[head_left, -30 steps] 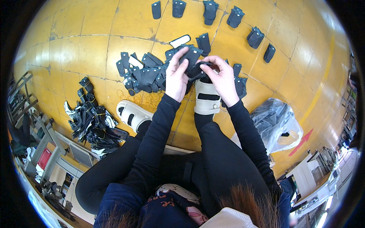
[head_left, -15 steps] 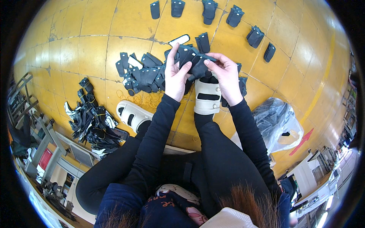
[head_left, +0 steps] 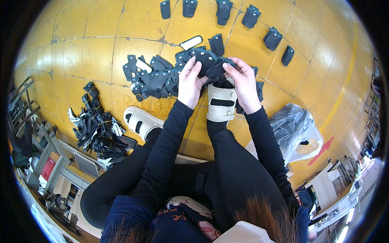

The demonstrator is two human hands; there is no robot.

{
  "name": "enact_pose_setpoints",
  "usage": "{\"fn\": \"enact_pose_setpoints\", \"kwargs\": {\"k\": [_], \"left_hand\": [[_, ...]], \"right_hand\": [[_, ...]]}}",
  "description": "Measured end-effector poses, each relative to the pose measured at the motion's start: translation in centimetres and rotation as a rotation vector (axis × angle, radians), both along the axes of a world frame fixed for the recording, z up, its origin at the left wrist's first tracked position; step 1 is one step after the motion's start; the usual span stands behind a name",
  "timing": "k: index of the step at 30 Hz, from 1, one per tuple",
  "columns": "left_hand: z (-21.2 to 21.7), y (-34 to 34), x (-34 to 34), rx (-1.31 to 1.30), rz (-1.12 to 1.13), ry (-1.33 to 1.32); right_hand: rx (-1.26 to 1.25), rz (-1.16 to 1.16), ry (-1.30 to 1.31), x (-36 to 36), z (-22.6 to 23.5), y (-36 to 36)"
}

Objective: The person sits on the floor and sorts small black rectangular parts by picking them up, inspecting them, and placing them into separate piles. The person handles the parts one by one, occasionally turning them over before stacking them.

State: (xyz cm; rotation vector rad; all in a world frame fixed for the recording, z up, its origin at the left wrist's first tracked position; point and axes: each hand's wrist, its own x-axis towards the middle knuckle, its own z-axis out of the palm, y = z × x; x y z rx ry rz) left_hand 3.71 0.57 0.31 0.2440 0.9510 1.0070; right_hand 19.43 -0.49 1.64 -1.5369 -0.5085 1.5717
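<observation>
My left hand [head_left: 189, 83] is closed on several black fabric pieces [head_left: 204, 60], fanned out, each shaped like a small rounded flap. Beside it, my right hand [head_left: 244, 85] pinches the edge of another black fabric piece [head_left: 217, 69] between thumb and fingers. Both hands are close together above the right sandal. Just beyond and to the left lies a loose pile of similar black pieces [head_left: 157, 82], many with small pale tags. A piece with a white face [head_left: 191, 42] lies at the pile's far side. My fingers partly hide the held pieces.
Small black stacks [head_left: 224, 12] lie in an arc on the yellow tiled floor [head_left: 97, 26]. Yellow bands [head_left: 156, 107] lie by my beige sandals [head_left: 222, 106]. Tied black-and-white bundles [head_left: 101, 131] are at left, a clear plastic bag [head_left: 295, 131] at right, metal frames [head_left: 52, 150] at far left.
The pieces in my hands have shifted: my right hand has turned its piece and moved slightly right and down. My left hand keeps hold of the fanned pieces.
</observation>
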Motion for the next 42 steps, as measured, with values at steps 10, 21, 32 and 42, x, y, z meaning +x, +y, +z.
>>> {"fn": "enact_pose_setpoints", "kwargs": {"k": [10, 21, 32, 42], "left_hand": [[-2.4, 0.2, -2.4, -0.094, -0.232, 0.291], [-4.1, 0.0, -7.7, 0.001, -0.876, 1.293], [-2.9, -1.9, -0.6, 0.736, -0.752, 1.347], [-2.4, -2.2, -0.1, 0.172, -0.41, 0.696]], "right_hand": [[0.008, -0.11, 0.065, 1.8, 0.3, 0.6], [0.024, -0.211, 0.02, 5.2, 0.1, 0.4], [-0.018, -0.126, 0.05, 4.1, 0.2, 0.1], [-0.131, 0.178, 0.046, 0.7, -1.5, -3.1]]}}
